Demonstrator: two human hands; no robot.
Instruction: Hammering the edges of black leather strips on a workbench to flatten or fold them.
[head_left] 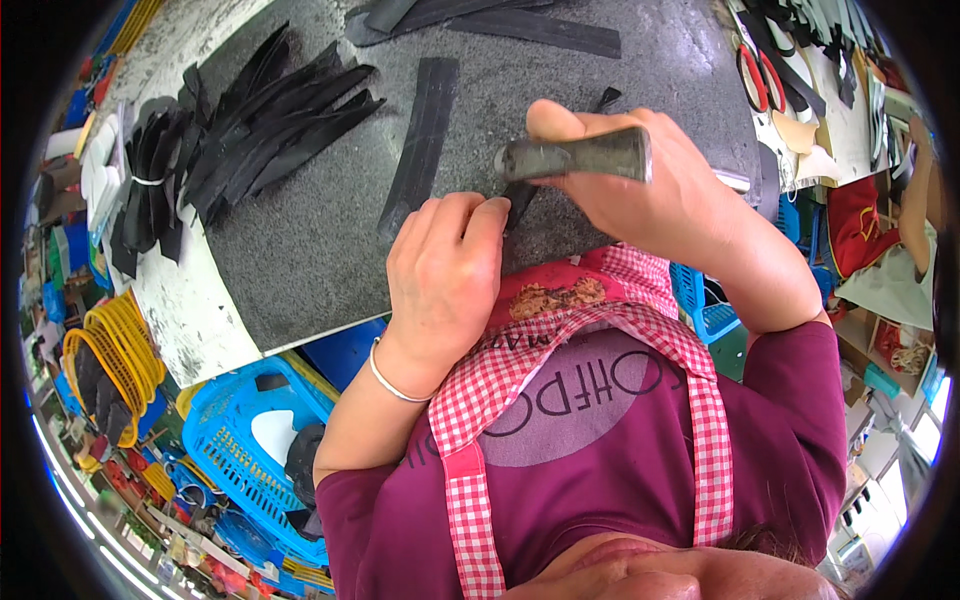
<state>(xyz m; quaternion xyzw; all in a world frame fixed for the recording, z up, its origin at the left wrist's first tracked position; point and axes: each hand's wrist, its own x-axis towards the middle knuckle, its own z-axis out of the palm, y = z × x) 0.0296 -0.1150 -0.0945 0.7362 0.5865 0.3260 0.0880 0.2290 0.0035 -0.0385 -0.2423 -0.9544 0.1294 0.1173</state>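
My right hand [640,190] is wrapped round a hammer, with the worn metal hammer head [600,157] above the grey work board [300,270]. A shiny end of its handle shows beyond my wrist. Just below the hammer head, a narrow black strip [519,203] lies on the board near its front edge. My left hand [445,270] is closed, its fingertips pressed on that strip's left end. Part of the strip is hidden under the fingers and the hammer. Left of it lies a wider flat black strip [422,140], reaching down to my left knuckles.
Loose black strips [275,130] and a tied bundle [150,190] are heaped at the left. More black strips [540,32] lie at the far edge. Red-handled scissors [760,78] rest at the far right. A blue basket [245,455] stands below the table's left side, beside yellow baskets [125,350].
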